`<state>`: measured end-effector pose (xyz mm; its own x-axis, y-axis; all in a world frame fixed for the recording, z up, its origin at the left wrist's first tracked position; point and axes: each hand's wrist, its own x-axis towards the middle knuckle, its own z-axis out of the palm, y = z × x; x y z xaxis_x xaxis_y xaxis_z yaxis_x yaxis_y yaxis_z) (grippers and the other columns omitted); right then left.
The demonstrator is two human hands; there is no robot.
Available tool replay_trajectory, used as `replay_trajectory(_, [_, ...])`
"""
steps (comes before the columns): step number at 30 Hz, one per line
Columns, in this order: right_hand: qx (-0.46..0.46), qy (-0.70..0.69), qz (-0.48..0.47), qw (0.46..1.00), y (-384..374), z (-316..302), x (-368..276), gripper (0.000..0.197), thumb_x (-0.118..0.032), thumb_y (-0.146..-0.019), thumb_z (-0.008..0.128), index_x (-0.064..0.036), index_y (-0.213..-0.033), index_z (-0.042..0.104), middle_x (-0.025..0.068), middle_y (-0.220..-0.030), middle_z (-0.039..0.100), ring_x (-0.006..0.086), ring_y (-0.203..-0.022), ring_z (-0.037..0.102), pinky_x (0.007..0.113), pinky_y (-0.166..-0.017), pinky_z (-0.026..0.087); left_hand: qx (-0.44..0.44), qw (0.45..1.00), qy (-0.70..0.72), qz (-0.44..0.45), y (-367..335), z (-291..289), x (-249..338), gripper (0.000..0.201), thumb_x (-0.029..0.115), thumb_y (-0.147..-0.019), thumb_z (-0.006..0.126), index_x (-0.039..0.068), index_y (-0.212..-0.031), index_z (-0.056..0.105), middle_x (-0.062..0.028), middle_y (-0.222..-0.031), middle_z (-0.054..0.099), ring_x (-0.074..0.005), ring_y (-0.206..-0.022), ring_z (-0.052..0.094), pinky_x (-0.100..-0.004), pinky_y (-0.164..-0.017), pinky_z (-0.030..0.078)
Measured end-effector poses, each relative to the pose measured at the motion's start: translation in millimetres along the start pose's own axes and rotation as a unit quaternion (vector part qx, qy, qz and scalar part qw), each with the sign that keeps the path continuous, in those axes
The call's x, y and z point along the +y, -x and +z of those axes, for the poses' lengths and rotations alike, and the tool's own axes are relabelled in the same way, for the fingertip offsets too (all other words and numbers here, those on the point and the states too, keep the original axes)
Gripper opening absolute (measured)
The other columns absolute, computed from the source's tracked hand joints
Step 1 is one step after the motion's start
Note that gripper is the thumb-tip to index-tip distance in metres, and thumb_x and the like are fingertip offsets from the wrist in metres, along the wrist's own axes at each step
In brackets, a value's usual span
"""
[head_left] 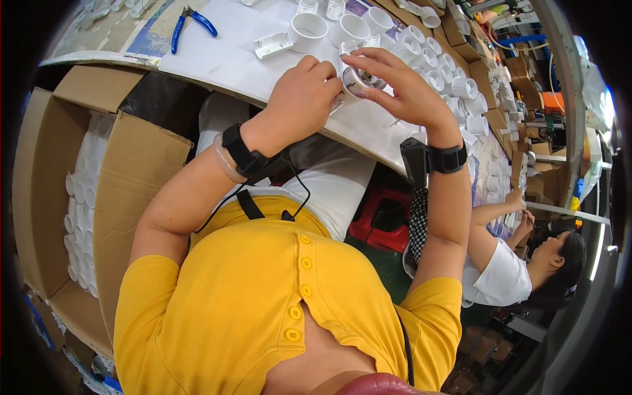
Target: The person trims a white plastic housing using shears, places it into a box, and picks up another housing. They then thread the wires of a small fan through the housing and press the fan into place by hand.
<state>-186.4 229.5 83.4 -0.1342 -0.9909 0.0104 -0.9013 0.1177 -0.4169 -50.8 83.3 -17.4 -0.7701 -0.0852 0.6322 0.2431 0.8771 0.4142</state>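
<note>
Above the table's near edge, my right hand [408,89] has its thumb and fingers round a white plastic cup-shaped part [352,80], which is tipped on its side. Something metallic shows near its opening. My left hand [299,95] is closed right beside it, its fingertips pinching a pale piece at the part's left side; the fingers mostly cover this piece. Just beyond my hands stand a white cup with a trough-like handle [273,44] and another white cup [354,28]. Blue-handled cutting pliers [191,27] lie at the far left of the tabletop.
Several white cups [464,88] crowd the right side of the white table [217,62]. An open cardboard box [135,217] with stacked white cups stands at my left. A red stool [378,227] is under the table. At the right a co-worker in a white shirt [503,276] sits working.
</note>
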Motion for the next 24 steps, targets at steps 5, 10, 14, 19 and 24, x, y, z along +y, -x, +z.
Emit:
replay_trajectory(5, [-0.02,0.031,-0.023,0.999,-1,7,8,0.053,-0.012,-0.085,0.063,-0.0177,-0.136,0.048,0.011,-0.137,0.045,0.0307,-0.122,0.046,0.037,-0.099,0.041,-0.046,0.999,-0.011,0.02,4,-3,-3,0.014,0.01,-0.073,0.063,0.009,-0.087,0.066,-0.0064,-0.093,0.058,-0.0264,-0.089,0.053,-0.035,-0.075,0.048])
replay_trajectory(10, [0.04,0.089,-0.042,0.994,8,29,8,0.056,-0.013,-0.086,0.062,-0.0185,-0.139,0.044,0.0125,-0.141,0.041,0.032,-0.124,0.044,0.038,-0.1,0.04,-0.061,0.998,0.002,0.031,4,-10,-2,0.013,0.009,-0.074,0.062,0.008,-0.087,0.065,-0.0062,-0.094,0.058,-0.0264,-0.091,0.053,-0.0349,-0.076,0.048])
replay_trajectory(14, [0.119,0.108,-0.023,0.987,15,54,6,0.059,-0.013,-0.086,0.062,-0.0192,-0.141,0.041,0.014,-0.144,0.036,0.0335,-0.125,0.043,0.039,-0.1,0.04,-0.106,0.992,0.018,0.063,6,-15,-10,0.011,0.01,-0.075,0.063,0.009,-0.086,0.065,-0.0063,-0.096,0.058,-0.0271,-0.093,0.053,-0.0356,-0.08,0.047])
replay_trajectory(19, [0.093,0.018,-0.011,0.995,23,47,7,0.062,-0.019,-0.086,0.064,-0.016,-0.142,0.039,0.0141,-0.144,0.035,0.0313,-0.126,0.042,0.038,-0.102,0.038,-0.166,0.981,0.099,0.023,0,-46,-4,0.011,0.015,-0.081,0.062,0.009,-0.09,0.064,-0.0066,-0.104,0.058,-0.0279,-0.099,0.053,-0.0345,-0.087,0.045])
replay_trajectory(24, [0.082,-0.181,-0.045,0.979,41,19,-10,0.063,-0.021,-0.086,0.063,-0.0092,-0.142,0.038,0.0127,-0.144,0.038,0.0278,-0.131,0.038,0.036,-0.105,0.032,-0.122,0.875,0.446,-0.141,-4,-68,4,0.033,0.032,-0.095,0.05,0.009,-0.119,0.052,-0.0094,-0.118,0.057,-0.0251,-0.114,0.051,-0.034,-0.097,0.04])
